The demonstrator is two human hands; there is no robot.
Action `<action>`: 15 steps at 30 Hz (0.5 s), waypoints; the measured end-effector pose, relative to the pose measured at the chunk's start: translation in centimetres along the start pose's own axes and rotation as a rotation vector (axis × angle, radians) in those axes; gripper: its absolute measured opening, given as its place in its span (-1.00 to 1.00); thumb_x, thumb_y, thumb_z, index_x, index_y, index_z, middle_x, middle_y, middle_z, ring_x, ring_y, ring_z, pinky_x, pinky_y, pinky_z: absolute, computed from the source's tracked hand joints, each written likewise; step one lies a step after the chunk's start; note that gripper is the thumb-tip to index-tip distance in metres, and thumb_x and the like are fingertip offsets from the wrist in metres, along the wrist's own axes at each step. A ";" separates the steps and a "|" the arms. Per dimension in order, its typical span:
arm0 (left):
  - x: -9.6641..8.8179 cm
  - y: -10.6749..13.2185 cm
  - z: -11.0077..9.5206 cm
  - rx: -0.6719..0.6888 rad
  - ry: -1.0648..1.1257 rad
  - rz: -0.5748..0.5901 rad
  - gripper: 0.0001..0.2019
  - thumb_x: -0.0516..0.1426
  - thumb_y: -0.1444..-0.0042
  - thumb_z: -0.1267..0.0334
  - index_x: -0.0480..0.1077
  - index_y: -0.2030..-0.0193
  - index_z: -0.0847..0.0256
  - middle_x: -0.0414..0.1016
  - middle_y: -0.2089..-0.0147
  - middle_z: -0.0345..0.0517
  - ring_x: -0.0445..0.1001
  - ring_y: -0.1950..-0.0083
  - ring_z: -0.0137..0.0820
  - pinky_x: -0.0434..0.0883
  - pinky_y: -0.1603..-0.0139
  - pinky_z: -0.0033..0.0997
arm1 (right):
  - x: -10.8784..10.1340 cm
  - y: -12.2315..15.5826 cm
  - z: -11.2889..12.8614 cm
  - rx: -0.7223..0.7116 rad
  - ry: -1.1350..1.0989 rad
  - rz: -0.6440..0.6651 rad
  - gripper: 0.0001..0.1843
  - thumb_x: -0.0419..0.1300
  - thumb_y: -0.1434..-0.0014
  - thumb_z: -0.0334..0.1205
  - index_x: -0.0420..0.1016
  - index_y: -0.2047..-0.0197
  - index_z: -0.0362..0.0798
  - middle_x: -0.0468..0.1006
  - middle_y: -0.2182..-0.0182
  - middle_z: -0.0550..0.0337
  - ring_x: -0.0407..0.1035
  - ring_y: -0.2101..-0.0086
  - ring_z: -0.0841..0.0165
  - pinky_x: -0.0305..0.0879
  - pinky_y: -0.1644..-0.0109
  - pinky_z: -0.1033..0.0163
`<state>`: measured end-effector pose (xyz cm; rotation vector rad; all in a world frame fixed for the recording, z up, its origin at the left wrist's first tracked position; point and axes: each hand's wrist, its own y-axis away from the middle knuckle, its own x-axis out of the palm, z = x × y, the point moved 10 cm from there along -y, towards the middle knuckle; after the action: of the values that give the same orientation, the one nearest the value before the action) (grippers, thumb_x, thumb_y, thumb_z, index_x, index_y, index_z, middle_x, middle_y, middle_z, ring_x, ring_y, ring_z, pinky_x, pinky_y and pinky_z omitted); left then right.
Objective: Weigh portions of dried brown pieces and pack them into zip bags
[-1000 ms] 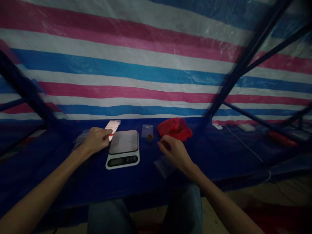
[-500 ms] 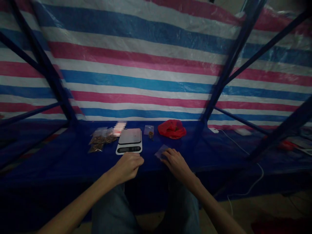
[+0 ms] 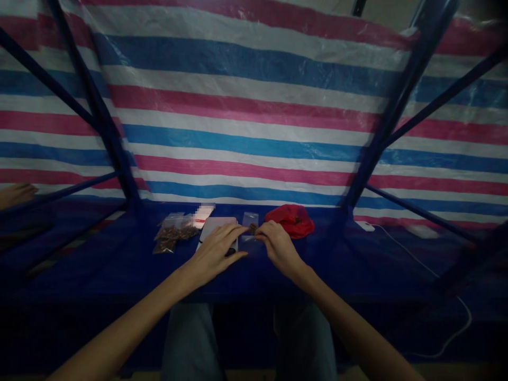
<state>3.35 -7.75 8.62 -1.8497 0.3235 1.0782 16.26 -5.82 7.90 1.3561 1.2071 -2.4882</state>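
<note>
My left hand (image 3: 216, 248) lies over the white kitchen scale (image 3: 214, 224), hiding most of it. Its index finger and thumb reach right to the edge of a small clear zip bag (image 3: 248, 241). My right hand (image 3: 278, 244) pinches the other edge of that bag, so it hangs between both hands just above the blue tabletop (image 3: 99, 264). Behind it stands another small clear bag (image 3: 250, 219) with something brown inside. A crumpled red plastic bag (image 3: 291, 219) lies to the right of my right hand.
Several filled clear bags (image 3: 172, 233) lie left of the scale, with a white card (image 3: 203, 214) behind them. A white charger (image 3: 365, 226) and its cable sit at the right. Blue frame bars (image 3: 111, 137) rise before a striped tarp. Another person's hand (image 3: 14, 193) shows far left.
Both hands moved forward from the table's near edge. The right hand lifted the clear bag off the table, and the left hand came over the scale to take its other edge.
</note>
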 end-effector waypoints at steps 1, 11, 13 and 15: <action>0.1 -0.9 0.6 -0.009 0.011 -0.032 -0.48 0.23 -0.23 0.11 0.28 -0.28 0.16 0.45 -0.19 0.06 0.44 -0.18 -0.18 0.40 -0.16 -0.13 | 0.1 -1.1 0.0 -0.015 -0.031 0.000 -0.78 0.01 -0.38 -0.37 0.46 0.24 -0.04 0.57 0.27 0.06 0.37 0.20 0.20 0.24 0.11 0.11; 2.0 -6.9 8.5 0.010 -0.016 -0.088 -0.83 0.12 -0.34 0.22 0.44 0.27 0.22 0.51 0.29 -0.11 0.43 0.18 -0.32 0.34 0.16 -0.29 | 0.9 -4.7 -4.3 -0.128 -0.121 -0.296 -0.81 0.15 -0.36 -0.33 0.45 -0.03 0.01 0.51 0.12 0.05 0.38 0.10 0.20 0.34 0.05 0.07; 2.7 -6.7 7.7 0.167 -0.134 -0.051 -0.85 0.09 -0.34 0.31 0.41 0.27 0.25 0.50 0.30 -0.08 0.44 0.18 -0.31 0.34 0.16 -0.27 | 1.2 -3.7 -4.7 -0.146 -0.091 -0.332 -0.81 0.19 -0.33 -0.37 0.46 0.02 0.03 0.51 0.17 0.08 0.38 0.16 0.23 0.35 0.09 0.09; 3.3 -5.9 7.0 0.285 -0.219 -0.049 -0.87 0.07 -0.32 0.39 0.40 0.27 0.27 0.51 0.29 -0.06 0.45 0.18 -0.30 0.36 0.14 -0.25 | 1.2 -3.0 -5.5 -0.102 -0.115 -0.345 -0.82 0.18 -0.32 -0.42 0.45 0.07 0.03 0.50 0.23 0.11 0.38 0.20 0.26 0.35 0.14 0.11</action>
<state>5.08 1.86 8.33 -1.4667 0.2850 1.1263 18.14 0.28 7.15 1.0394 1.6355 -2.6330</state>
